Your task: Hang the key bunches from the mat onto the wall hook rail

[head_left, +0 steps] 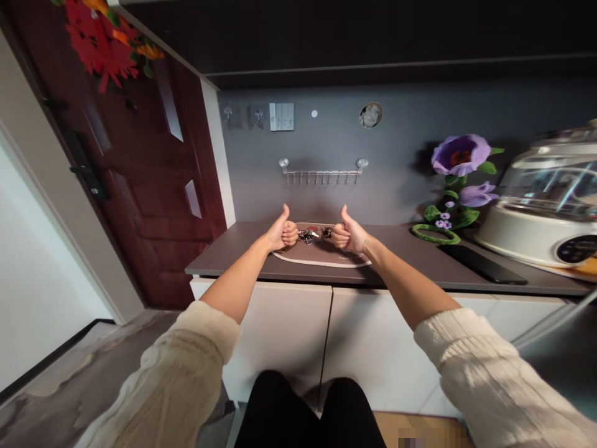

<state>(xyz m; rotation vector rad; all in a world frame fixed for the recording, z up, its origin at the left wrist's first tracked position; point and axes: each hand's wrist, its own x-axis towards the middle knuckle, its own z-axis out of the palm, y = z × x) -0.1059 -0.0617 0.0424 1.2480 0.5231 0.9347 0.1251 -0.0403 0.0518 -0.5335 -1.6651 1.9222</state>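
Observation:
My left hand is held over the left part of a brown mat with a pale rim, fingers curled into a fist and thumb pointing up. Opposite it, my right hand makes the same thumbs-up fist over the mat's right part. Neither fist shows anything in it. Between the two hands, a small pile of keys lies on the mat, partly hidden by my fingers. On the wall behind is a clear rack with a row of hooks.
The dark counter stands above white cabinet doors. To the right are a black phone, purple fabric flowers and a white appliance with a clear lid. A dark red door is at left; a dark cabinet overhangs.

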